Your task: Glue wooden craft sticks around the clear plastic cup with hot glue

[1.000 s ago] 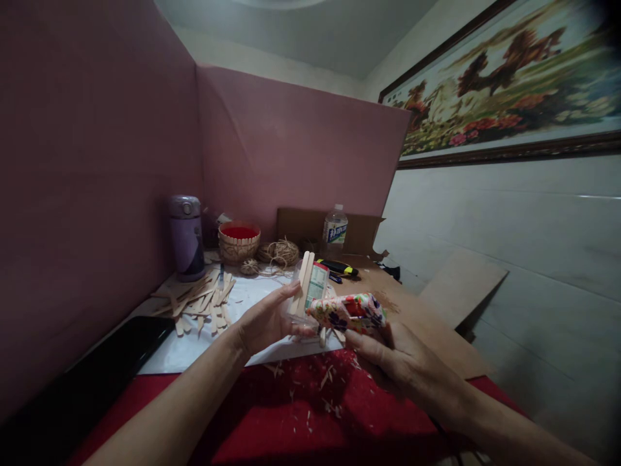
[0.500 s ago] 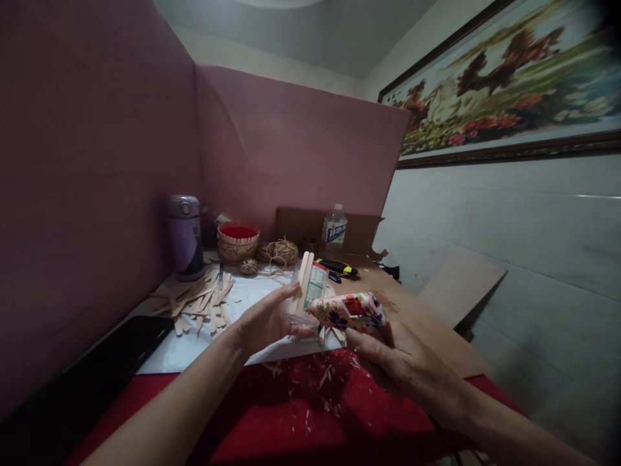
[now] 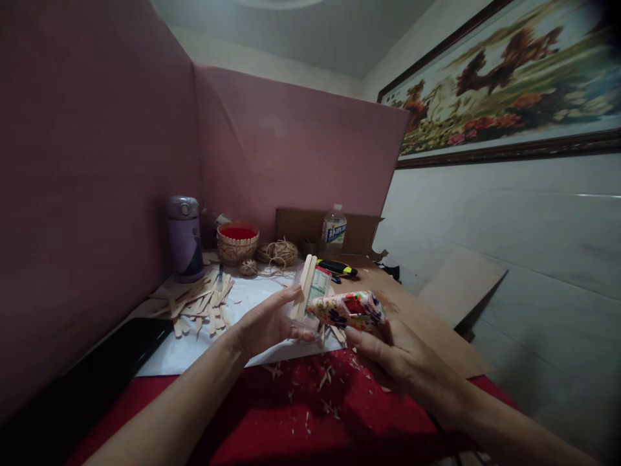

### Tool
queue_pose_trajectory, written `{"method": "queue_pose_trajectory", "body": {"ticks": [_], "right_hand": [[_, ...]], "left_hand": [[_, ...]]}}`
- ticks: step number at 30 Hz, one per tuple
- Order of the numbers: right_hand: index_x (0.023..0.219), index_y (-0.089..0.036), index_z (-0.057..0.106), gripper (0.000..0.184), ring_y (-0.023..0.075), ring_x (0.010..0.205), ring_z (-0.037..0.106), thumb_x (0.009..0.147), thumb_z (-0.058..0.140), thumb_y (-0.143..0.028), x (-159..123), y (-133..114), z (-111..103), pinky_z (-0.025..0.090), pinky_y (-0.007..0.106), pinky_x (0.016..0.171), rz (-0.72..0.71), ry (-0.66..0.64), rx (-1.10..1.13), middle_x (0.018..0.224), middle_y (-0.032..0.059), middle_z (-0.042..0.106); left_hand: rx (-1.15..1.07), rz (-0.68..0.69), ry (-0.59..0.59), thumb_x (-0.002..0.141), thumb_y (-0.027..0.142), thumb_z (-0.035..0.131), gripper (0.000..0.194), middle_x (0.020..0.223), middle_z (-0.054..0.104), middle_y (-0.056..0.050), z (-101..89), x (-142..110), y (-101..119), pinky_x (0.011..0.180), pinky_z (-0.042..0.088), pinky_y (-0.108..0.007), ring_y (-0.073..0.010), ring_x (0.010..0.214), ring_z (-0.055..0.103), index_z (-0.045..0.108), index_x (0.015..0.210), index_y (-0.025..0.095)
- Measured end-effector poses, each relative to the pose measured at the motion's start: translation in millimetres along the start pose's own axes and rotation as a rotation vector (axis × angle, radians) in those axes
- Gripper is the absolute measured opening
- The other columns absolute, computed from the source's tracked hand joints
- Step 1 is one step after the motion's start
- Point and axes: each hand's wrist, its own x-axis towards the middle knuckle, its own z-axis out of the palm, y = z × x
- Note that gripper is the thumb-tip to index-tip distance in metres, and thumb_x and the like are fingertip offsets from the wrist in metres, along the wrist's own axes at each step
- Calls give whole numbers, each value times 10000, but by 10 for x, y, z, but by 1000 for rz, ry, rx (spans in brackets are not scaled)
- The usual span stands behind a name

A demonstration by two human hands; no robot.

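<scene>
My left hand (image 3: 272, 317) is wrapped round a clear plastic container (image 3: 321, 283) with a red, white and green label. Two wooden craft sticks (image 3: 305, 288) stand side by side against its wall, rising above the rim. In my right hand (image 3: 400, 353) is a flower-patterned hot glue gun (image 3: 349, 309), its front end pointing left at the container, close beside the sticks. Whether its tip touches the container I cannot tell. A dark cord runs below my right wrist. Loose craft sticks (image 3: 198, 304) lie piled on a white sheet (image 3: 252, 298) to the left.
Behind stand a purple flask (image 3: 184, 239), a stick-covered bowl with red inside (image 3: 237, 243), a twine coil (image 3: 279, 252) and a plastic bottle (image 3: 334, 233). A yellow-black cutter (image 3: 337, 267) lies near them. A black phone-like slab (image 3: 130, 349) is left; wood scraps dot the red cloth (image 3: 291, 414).
The container in my left hand has tilted and shifted slightly right, with the two sticks. The glue gun stays almost in place in my right hand.
</scene>
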Motion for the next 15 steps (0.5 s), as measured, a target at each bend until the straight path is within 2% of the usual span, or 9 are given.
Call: {"method": "queue_pose_trajectory", "body": {"ticks": [15], "right_hand": [[684, -213, 414, 410, 80, 458, 370, 863, 513, -568, -30, -41, 9, 290, 217, 418, 0, 107, 11, 547, -55, 409]], "left_hand": [[39, -18, -9, 915, 420, 483, 439, 1078, 667, -164, 3, 1, 2, 669, 539, -308, -225, 808, 694, 579, 1224, 122]]}}
